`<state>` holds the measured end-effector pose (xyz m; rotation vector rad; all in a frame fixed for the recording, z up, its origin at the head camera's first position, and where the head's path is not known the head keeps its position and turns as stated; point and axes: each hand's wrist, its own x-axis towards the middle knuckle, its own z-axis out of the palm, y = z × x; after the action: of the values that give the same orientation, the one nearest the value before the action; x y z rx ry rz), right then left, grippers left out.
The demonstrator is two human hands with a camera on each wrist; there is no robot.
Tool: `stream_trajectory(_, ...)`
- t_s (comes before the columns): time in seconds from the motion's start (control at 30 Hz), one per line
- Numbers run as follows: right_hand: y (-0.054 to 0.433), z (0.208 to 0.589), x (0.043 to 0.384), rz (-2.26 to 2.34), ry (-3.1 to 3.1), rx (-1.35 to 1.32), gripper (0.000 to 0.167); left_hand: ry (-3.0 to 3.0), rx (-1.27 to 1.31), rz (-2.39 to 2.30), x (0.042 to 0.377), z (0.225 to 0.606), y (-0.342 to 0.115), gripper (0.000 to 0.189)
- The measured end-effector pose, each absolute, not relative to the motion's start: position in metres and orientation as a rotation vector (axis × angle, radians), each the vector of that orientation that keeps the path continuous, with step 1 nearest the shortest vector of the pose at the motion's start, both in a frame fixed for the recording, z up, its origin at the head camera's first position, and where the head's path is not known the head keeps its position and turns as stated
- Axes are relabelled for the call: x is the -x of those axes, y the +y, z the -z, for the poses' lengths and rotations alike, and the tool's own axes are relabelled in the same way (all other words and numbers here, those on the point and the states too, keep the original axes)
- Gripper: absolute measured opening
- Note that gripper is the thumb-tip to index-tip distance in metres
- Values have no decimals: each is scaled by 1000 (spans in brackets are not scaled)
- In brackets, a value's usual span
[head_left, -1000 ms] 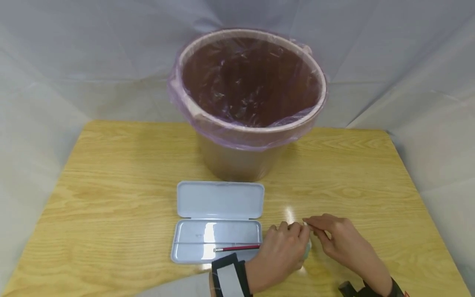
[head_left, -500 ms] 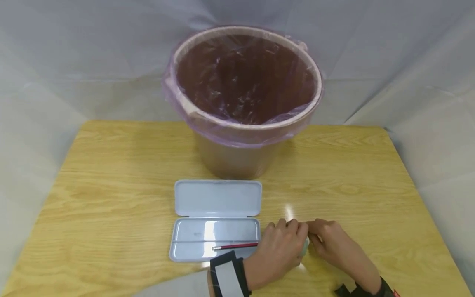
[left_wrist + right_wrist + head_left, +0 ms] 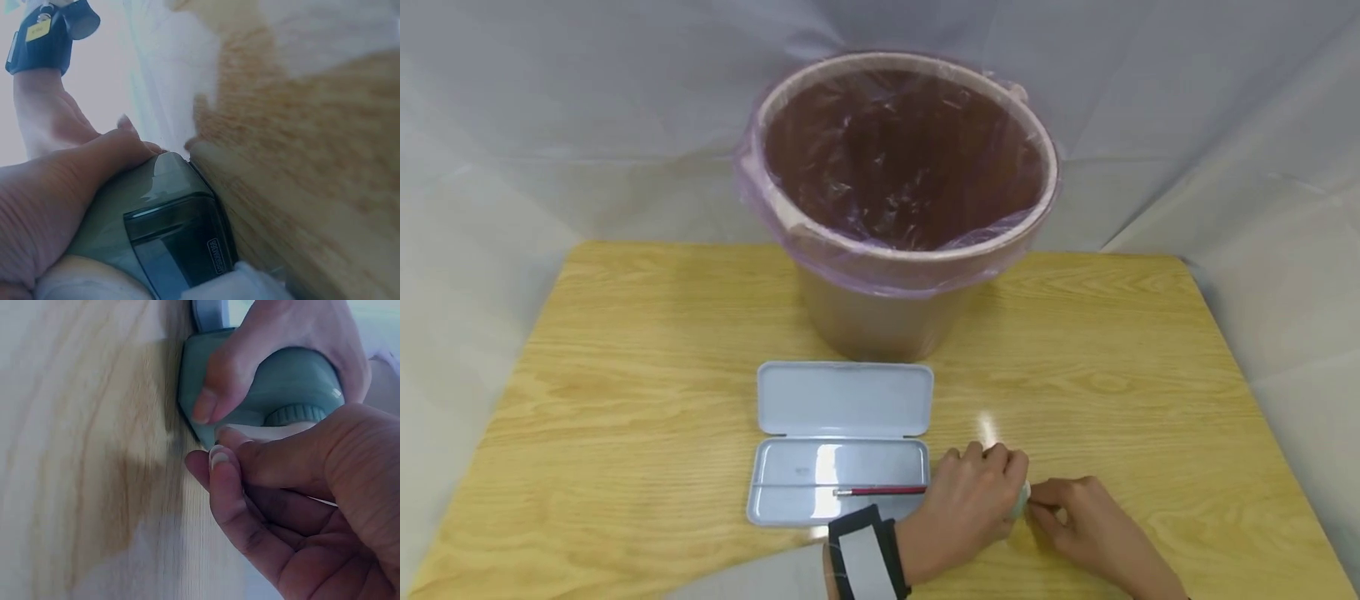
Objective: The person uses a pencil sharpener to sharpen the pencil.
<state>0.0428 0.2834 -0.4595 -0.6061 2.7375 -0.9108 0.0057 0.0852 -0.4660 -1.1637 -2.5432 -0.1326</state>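
Note:
My left hand [image 3: 966, 508] grips a green desktop pencil sharpener [image 3: 300, 375] from above, fingers and thumb around its body. A dark see-through drawer [image 3: 181, 237] shows on the sharpener in the left wrist view. On the sharpener's right side, the curled fingers of my right hand [image 3: 1086, 525] pinch the end of its white crank handle [image 3: 275, 432]; the fingertips cover that end. To the left, a red pencil [image 3: 883, 491] with its eraser end outward overlaps the pencil case, and its right end is hidden behind my left hand.
A pale blue pencil case [image 3: 790, 504] lies with its lid [image 3: 846, 398] folded back. Behind it a tall brown bin [image 3: 880, 321] with a purple plastic liner [image 3: 887, 283] stands on the wooden table [image 3: 647, 375]. Pale sheeting [image 3: 512, 167] surrounds the table.
My right hand has moved nearer along the sharpener's side, carrying the crank handle's end. The pencil has shifted slightly away from me. My left hand stays around the sharpener.

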Motion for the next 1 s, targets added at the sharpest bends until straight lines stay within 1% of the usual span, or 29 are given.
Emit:
stream_trajectory(0.1, 284, 457, -48, 905, 2692, 583, 11, -2539, 1175, 135, -6, 466, 85, 40)
stream_trajectory(0.23, 286, 452, -56, 898, 2672, 563, 8, -2567, 1208, 140, -5, 466, 85, 42)
stream_trajectory(0.27, 286, 450, -58, 895, 2670, 569, 9, -2581, 1219, 140, -5, 465, 85, 44)
stream_trajectory(0.33, 287, 446, -62, 885, 2703, 615, 9, -2596, 1228, 150, -5, 465, 85, 43)
stream_trajectory(0.53, 290, 435, -65, 893, 2770, 728, 14, -2566, 1210, 196, -3, 466, 85, 30)
stream_trajectory(0.7, 289, 428, -64, 890, 2765, 687, 16, -2580, 1235, 220, -1, 467, 84, 38)
stream_trajectory(0.87, 287, 425, -68, 873, 2811, 644, 17, -2574, 1242, 227, -1, 467, 84, 39)
stream_trajectory(1.0, 285, 424, -70, 926, 2936, 717, 23, -2597, 1256, 224, -2, 466, 84, 43)
